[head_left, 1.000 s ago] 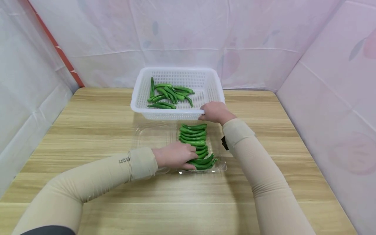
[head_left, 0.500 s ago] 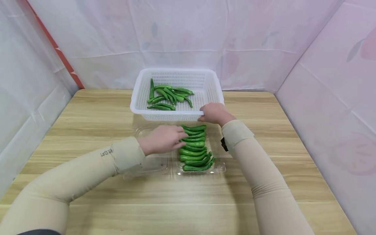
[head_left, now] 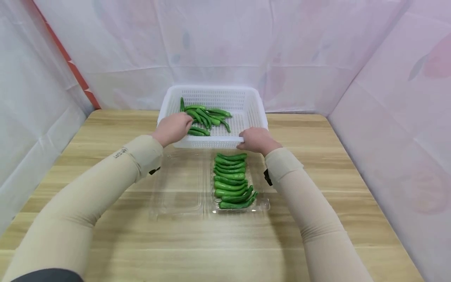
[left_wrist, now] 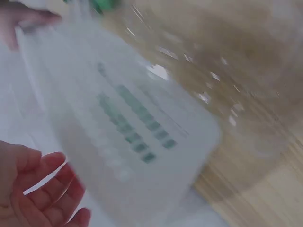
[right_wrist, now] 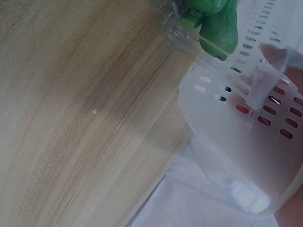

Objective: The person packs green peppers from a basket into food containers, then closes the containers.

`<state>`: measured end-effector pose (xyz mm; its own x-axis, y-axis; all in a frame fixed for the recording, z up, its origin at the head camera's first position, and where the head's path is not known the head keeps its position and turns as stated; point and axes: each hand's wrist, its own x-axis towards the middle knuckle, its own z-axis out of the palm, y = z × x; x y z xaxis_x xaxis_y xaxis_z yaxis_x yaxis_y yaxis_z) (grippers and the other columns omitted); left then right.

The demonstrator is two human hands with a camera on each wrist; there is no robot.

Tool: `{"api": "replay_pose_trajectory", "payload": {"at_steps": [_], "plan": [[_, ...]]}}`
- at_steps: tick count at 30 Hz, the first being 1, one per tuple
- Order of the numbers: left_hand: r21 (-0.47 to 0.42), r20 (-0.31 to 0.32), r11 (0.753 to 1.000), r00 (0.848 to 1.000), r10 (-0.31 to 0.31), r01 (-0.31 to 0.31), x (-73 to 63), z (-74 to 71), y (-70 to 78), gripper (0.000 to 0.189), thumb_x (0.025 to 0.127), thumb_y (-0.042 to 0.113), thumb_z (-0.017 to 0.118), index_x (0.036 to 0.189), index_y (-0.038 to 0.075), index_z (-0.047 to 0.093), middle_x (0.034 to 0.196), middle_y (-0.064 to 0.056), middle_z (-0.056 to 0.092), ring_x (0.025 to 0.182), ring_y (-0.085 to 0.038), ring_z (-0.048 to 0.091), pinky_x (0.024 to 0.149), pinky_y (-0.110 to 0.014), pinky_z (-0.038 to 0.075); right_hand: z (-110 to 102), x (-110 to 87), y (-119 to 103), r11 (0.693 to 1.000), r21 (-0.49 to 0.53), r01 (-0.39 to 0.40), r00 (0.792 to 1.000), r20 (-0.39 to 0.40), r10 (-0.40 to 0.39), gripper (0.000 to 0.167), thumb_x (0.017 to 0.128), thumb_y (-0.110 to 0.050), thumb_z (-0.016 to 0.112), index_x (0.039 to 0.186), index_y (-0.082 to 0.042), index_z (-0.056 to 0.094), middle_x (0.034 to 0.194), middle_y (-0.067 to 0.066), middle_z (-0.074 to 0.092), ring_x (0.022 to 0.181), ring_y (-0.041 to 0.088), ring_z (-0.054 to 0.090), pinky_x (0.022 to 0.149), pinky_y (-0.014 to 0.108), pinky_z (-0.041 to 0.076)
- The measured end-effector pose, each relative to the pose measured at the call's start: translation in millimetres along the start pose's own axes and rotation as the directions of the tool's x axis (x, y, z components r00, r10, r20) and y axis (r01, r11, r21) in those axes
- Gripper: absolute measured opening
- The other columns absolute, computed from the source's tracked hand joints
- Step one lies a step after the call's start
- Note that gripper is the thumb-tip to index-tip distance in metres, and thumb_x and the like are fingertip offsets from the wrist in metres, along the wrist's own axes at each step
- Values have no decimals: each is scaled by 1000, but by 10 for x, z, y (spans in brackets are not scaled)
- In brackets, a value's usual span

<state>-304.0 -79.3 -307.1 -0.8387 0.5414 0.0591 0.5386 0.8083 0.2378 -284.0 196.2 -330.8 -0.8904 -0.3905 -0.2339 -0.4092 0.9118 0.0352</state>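
My left hand [head_left: 175, 127] reaches over the front left corner of a white plastic basket [head_left: 222, 139], fingertips above the green peppers [head_left: 204, 117] heaped inside. Loosely bent fingers, with nothing between them, show in the left wrist view beside the basket wall [left_wrist: 142, 179]. On the basket's front right rim, my right hand [head_left: 256, 139] grips with the thumb in front. Closer to me lies a clear hinged plastic box [head_left: 262, 204], lid laid out to the left. Its right half holds a column of green peppers [head_left: 230, 176] set side by side.
The flat clear lid [head_left: 181, 184] lies in front of my left forearm's reach. A wooden table [head_left: 225, 239] carries everything. Pale patterned sheeting [head_left: 218, 39] stands close behind the basket and along both sides.
My left hand has left the peppers in the clear box and moved up and left to the basket. The right hand keeps its grip on the rim.
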Motion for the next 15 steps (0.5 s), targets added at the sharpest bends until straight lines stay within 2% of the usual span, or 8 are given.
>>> {"api": "replay_pose_trajectory", "payload": {"at_steps": [3, 5, 7, 8, 10, 12, 13, 15], "plan": [[2, 78, 999, 996, -54, 54, 124, 17, -122, 33, 99, 10, 32, 81, 4, 58, 74, -11, 54, 69, -23, 49, 65, -35, 41, 18, -13, -3, 1000, 5, 8, 1000, -12, -8, 26, 84, -37, 61, 74, -14, 54, 69, 2, 57, 64, 20, 50, 52, 35, 41], [9, 135, 998, 989, -68, 67, 201, 27, -175, 34, 98, 8, 31, 88, 2, 62, 83, -14, 60, 75, -24, 54, 69, -36, 43, 31, -21, -7, 1000, 4, 11, 1000, -16, -11, 25, 84, -35, 61, 73, -14, 54, 68, 2, 56, 62, 20, 49, 52, 34, 40], [13, 209, 997, 975, -78, 77, 266, 21, -193, 35, 98, 7, 30, 103, -1, 64, 99, -18, 62, 87, -27, 57, 75, -38, 43, 39, -29, -11, 1000, 1, 16, 1000, -19, -16, 24, 84, -34, 60, 72, -14, 53, 67, 2, 55, 61, 20, 47, 51, 34, 39], [8, 253, 997, 964, -79, 80, 308, 33, -207, 35, 98, 7, 30, 106, -1, 63, 101, -19, 61, 89, -28, 56, 76, -39, 43, 42, -33, -14, 1000, 1, 19, 1000, -21, -19, 24, 84, -33, 60, 72, -14, 53, 67, 2, 55, 61, 20, 47, 51, 34, 39], [6, 329, 995, 940, -92, 95, 370, 43, -208, 36, 98, 7, 30, 118, -1, 59, 117, -20, 58, 105, -30, 55, 87, -40, 43, 51, -42, -20, 1000, -4, 23, 999, -25, -23, 23, 83, -32, 61, 71, -14, 53, 66, 2, 55, 60, 19, 47, 51, 34, 40], [4, 404, 994, 909, -101, 109, 420, 61, -200, 37, 98, 7, 30, 124, -1, 55, 124, -20, 55, 113, -32, 51, 93, -42, 41, 58, -51, -29, 1000, -6, 27, 999, -26, -27, 23, 82, -32, 61, 70, -14, 53, 66, 2, 55, 60, 19, 47, 52, 35, 40], [0, 434, 993, 894, -110, 122, 441, 77, -202, 38, 98, 6, 30, 126, -1, 54, 126, -20, 53, 116, -33, 48, 96, -43, 39, 61, -55, -34, 1000, -7, 29, 999, -26, -30, 23, 82, -32, 61, 70, -14, 53, 66, 2, 56, 60, 19, 47, 52, 35, 41], [10, 471, 992, 874, -117, 127, 478, 125, -217, 41, 97, 3, 29, 134, -1, 47, 138, -19, 44, 127, -36, 38, 102, -46, 34, 66, -61, -48, 999, -7, 32, 999, -23, -32, 23, 82, -32, 62, 69, -15, 53, 66, 1, 56, 60, 19, 47, 53, 35, 41]]}}
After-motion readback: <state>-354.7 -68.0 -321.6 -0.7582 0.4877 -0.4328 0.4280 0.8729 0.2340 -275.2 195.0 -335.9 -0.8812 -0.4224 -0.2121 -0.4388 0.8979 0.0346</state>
